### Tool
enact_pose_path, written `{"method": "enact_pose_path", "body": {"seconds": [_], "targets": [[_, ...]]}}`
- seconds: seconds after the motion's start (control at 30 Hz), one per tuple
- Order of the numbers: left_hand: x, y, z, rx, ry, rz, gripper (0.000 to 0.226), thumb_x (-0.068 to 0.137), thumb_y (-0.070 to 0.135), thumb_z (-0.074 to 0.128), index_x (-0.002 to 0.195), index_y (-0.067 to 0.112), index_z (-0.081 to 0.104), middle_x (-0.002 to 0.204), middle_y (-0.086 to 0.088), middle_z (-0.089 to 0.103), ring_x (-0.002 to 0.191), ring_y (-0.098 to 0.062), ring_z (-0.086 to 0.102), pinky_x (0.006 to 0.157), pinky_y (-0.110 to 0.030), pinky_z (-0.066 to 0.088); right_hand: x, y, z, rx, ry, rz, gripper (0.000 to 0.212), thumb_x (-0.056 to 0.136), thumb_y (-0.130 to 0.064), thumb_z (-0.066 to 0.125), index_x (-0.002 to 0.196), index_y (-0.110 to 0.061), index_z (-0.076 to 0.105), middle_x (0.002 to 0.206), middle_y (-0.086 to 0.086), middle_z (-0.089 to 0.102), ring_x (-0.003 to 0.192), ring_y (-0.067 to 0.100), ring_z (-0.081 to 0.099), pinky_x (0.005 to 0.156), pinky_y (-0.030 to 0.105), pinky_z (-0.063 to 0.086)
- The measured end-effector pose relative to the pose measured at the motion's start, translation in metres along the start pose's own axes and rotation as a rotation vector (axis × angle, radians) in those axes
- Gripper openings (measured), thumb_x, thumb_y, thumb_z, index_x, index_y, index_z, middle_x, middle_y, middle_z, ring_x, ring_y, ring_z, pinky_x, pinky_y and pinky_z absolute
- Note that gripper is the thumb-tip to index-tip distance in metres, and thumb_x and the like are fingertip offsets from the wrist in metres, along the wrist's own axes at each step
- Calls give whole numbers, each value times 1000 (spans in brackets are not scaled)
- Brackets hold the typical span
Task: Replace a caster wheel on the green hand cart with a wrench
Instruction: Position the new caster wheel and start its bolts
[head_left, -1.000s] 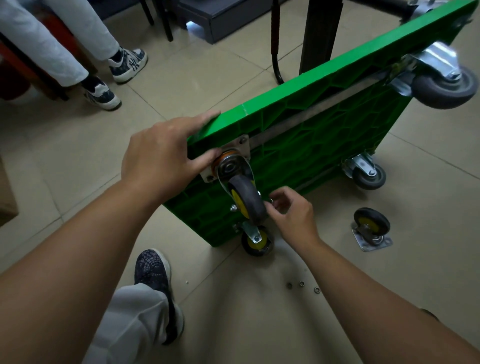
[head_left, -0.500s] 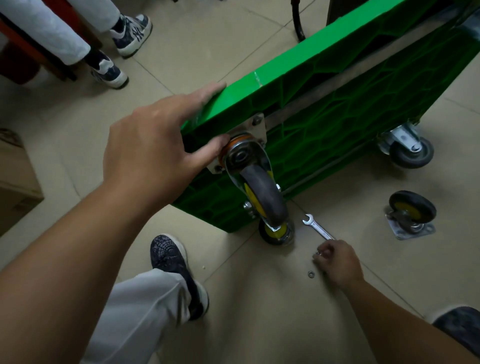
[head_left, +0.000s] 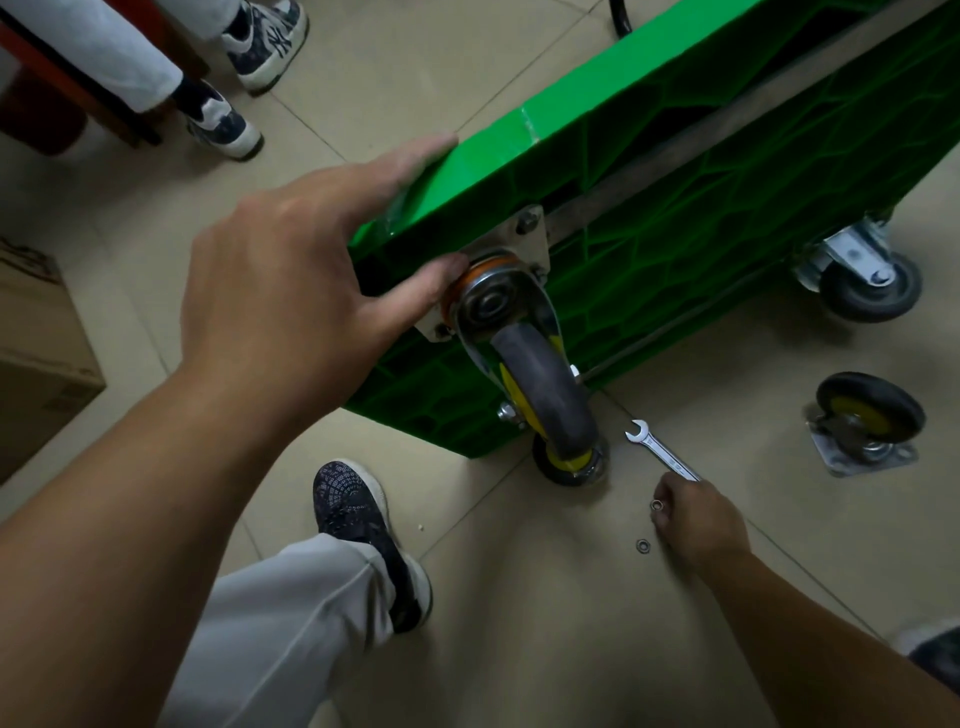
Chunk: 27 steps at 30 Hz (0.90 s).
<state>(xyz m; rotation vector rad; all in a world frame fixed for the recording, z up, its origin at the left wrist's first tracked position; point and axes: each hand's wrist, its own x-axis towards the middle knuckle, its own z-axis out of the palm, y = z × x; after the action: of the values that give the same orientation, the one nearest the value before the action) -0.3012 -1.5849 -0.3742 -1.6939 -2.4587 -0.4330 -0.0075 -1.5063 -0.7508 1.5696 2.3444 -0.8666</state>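
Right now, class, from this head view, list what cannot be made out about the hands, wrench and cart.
Head view.
- Right hand: its back hides the fingertips; whether it holds the wrench or a washer is unclear.
- Wrench size marking: too small.
- Caster plate bolts: the caster and the left hand cover some corners.
- Green cart: far end cut off by frame edges.

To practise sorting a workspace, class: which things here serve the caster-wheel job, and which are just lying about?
For the job: green plastic hand cart; grey-and-yellow caster wheel at its corner; silver open-ended wrench; small metal rings on the floor; loose black-and-yellow caster.
Lying about: brown cardboard box; bystander's navy-and-white sneakers.
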Motion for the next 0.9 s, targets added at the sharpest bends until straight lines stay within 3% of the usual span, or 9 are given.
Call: {"method": "enact_pose_path", "body": {"seconds": [0.13,0.3,0.5,0.57,0.63,0.73,0.8,0.9], "targets": [[-1,0,0,2,21,-3,61,90,56,66,148,48,47,125,6,71,101,-23,68,77,-43,55,0,-4,2,-12,-16,2,14,78,-21,69,84,-25,57,82,-2,62,83,28,63,70,32,45],[4,-1,2,-15,7,4,62,88,60,64,147,53,46,124,4,71,103,-27,67,78,-45,54,-5,-16,-25,1,-55,-29,16,82,-30,70,94,-25,60,97,-1,64,91,25,62,76,32,49],[3,3,2,18,27,1,62,89,54,69,146,53,46,128,4,70,108,-31,66,77,-38,48,-17,-106,-155,683,177,-131,21,94,-43,65,91,-22,67,83,-7,68,78,7,65,69,22,46],[2,3,1,19,15,13,62,90,54,67,148,52,44,130,6,68,111,-29,65,78,-38,47,-39,-150,-202,945,191,-196,27,98,-45,57,92,-21,68,89,2,71,80,13,67,73,32,54],[0,3,0,7,3,9,62,90,55,66,148,51,44,130,8,65,114,-27,63,79,-38,48,-70,-181,-230,1062,75,-289,29,96,-49,56,102,-23,67,101,2,71,91,14,68,82,38,57],[-1,8,-4,-44,4,-30,61,88,52,69,146,46,50,133,11,59,117,-25,62,84,-38,49,-109,-204,-237,798,2,-370,63,75,-67,71,128,-36,56,121,-11,64,111,7,62,93,33,53],[-3,15,-9,-88,25,-33,57,89,45,70,143,43,55,134,11,59,116,-25,61,88,-37,47,-121,-213,-232,632,71,-353,77,75,-54,80,140,-32,44,129,-11,58,115,8,57,95,27,48],[-5,29,-18,-162,100,35,47,90,39,70,136,37,64,125,10,64,114,-22,60,93,-37,43,-123,-228,-225,570,184,-272,74,78,-43,82,138,-29,40,128,-6,57,115,16,57,94,33,50]]}}
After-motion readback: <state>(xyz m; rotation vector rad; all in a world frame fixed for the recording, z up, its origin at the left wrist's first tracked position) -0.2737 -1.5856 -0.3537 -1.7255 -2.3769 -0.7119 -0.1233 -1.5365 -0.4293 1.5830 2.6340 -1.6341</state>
